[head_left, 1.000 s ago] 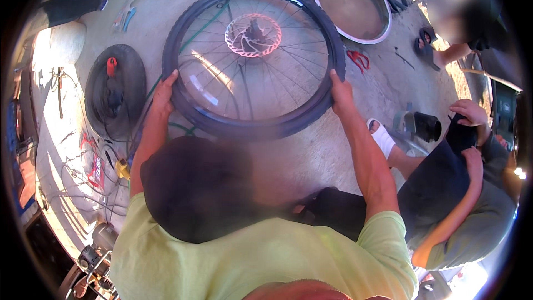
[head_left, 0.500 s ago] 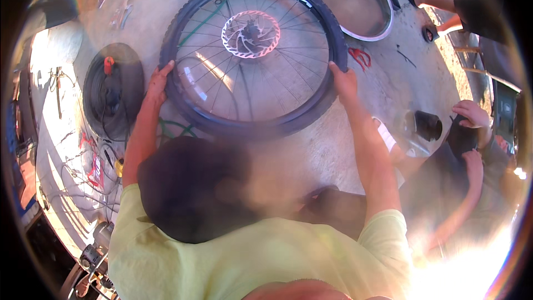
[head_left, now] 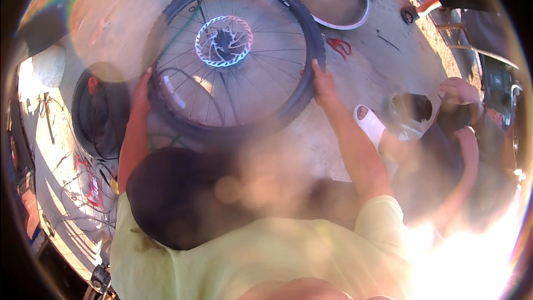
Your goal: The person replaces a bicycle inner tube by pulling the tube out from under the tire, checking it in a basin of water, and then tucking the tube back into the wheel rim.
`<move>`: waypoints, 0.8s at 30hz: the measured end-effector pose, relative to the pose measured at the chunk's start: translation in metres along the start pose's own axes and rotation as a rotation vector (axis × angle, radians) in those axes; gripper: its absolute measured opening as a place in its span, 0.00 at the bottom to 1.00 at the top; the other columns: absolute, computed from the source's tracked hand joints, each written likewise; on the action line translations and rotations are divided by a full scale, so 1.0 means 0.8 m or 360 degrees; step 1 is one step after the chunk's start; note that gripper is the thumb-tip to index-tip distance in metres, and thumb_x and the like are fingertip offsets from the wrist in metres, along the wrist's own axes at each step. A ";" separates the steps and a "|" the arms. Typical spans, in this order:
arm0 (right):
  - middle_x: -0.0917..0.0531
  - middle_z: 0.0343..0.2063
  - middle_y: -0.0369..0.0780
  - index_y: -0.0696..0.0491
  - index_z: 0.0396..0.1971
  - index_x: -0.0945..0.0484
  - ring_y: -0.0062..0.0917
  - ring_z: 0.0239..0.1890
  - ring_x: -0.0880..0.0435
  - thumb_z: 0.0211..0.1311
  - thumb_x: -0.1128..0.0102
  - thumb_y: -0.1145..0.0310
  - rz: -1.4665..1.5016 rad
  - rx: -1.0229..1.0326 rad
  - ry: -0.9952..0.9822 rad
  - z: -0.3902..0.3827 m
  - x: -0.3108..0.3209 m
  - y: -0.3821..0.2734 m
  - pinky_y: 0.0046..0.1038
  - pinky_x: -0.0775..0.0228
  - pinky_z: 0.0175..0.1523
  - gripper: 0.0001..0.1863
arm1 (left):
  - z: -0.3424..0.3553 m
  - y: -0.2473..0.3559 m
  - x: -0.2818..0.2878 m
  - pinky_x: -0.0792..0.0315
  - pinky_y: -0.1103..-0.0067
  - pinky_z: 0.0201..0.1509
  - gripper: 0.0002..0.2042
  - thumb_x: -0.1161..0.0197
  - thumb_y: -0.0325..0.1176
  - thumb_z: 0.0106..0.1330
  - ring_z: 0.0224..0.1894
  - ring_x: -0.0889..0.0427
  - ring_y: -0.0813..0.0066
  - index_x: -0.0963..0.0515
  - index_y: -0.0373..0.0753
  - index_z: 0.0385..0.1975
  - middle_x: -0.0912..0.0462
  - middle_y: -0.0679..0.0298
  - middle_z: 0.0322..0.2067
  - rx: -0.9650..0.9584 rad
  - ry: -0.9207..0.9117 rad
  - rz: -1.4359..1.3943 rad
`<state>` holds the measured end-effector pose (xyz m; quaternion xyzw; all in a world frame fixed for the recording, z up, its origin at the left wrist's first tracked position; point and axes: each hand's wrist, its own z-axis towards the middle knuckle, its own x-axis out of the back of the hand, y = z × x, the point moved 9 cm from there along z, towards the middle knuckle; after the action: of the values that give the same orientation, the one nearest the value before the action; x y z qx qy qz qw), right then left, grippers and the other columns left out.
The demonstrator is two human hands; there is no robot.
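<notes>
A bicycle wheel [head_left: 313, 39] with a knobby black tyre lies tilted between my hands, its spokes and rim facing up. Around its hub sits a silver disc brake rotor [head_left: 240, 29]. My left hand [head_left: 142, 91] grips the tyre at its left side, thumb on top. On the opposite side my right hand [head_left: 325, 83] is wrapped round the tyre, thumb also on top. The fingers under the tyre are hidden on both sides. Whether the wheel's lower edge touches the floor, I cannot tell.
A round metal basin [head_left: 363, 15] of murky water stands beyond the wheel, near a red-handled tool [head_left: 340, 47]. At left lie a black tyre [head_left: 83, 119] and tangled cables. A seated person's hand [head_left: 461, 90] and white sandal [head_left: 369, 125] are at right; another person stands far right.
In the picture, the wheel and both hands have shifted left, as has most of the scene. My grip on the tyre stays the same. The rotor's shine has changed from pinkish to bluish.
</notes>
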<state>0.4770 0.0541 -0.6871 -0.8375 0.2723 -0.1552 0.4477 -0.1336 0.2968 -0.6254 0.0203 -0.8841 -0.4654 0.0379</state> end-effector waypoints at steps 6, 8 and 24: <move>0.13 0.41 0.50 0.66 0.50 0.19 0.38 0.47 0.14 0.69 0.42 0.40 -0.0500 -0.0084 0.0326 -0.043 0.006 -0.017 0.37 0.26 0.56 0.36 | -0.043 -0.055 0.024 0.25 0.72 0.55 0.24 0.33 0.47 0.69 0.52 0.19 0.68 0.21 0.37 0.58 0.18 0.62 0.50 0.0042 0.0069 -0.0121; 0.13 0.41 0.51 0.65 0.49 0.20 0.39 0.47 0.13 0.67 0.40 0.42 -0.0681 -0.0008 0.0474 -0.051 0.015 -0.020 0.37 0.25 0.55 0.35 | -0.106 -0.082 -0.003 0.24 0.72 0.52 0.23 0.34 0.47 0.70 0.48 0.18 0.68 0.21 0.36 0.55 0.17 0.62 0.47 0.0203 0.0028 -0.0373; 0.13 0.41 0.46 0.60 0.49 0.19 0.34 0.44 0.14 0.64 0.36 0.44 -0.0851 -0.0107 0.0243 -0.059 -0.019 -0.110 0.37 0.24 0.50 0.31 | -0.078 -0.038 -0.013 0.28 0.66 0.64 0.25 0.38 0.46 0.74 0.56 0.20 0.60 0.26 0.38 0.64 0.19 0.60 0.57 0.0340 -0.0245 -0.0288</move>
<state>0.4691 0.0714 -0.5880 -0.8798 0.0795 -0.3213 0.3411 -0.1177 0.2288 -0.6158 0.0681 -0.9233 -0.3705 -0.0745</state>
